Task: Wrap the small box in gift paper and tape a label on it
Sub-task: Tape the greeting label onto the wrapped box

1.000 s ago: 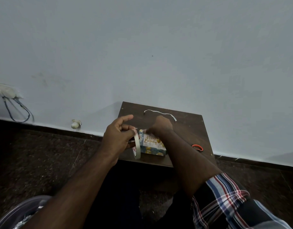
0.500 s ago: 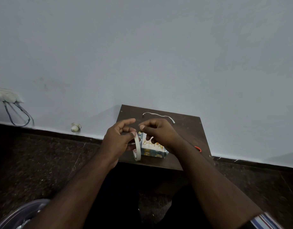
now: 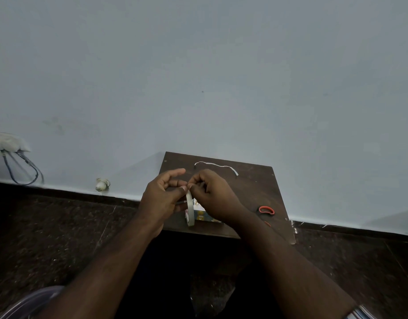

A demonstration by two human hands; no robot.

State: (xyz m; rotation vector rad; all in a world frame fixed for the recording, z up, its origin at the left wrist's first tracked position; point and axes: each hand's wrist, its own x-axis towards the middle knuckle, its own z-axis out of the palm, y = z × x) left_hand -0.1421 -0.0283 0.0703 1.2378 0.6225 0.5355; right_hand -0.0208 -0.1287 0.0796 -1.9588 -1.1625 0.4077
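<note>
While the left hand [image 3: 161, 199] grips the tape roll [image 3: 189, 209], the right hand [image 3: 212, 192] has left the box [image 3: 202, 217], pinching the tape's end at twelve o'clock.

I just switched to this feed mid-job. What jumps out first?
Both hands meet over the small brown board by the wall: the left hand grips a tape roll held on edge, and the right hand pinches at its top rim. The wrapped box lies mostly hidden beneath them. Orange-handled scissors lie right of the hands, a white strip behind them.
</note>
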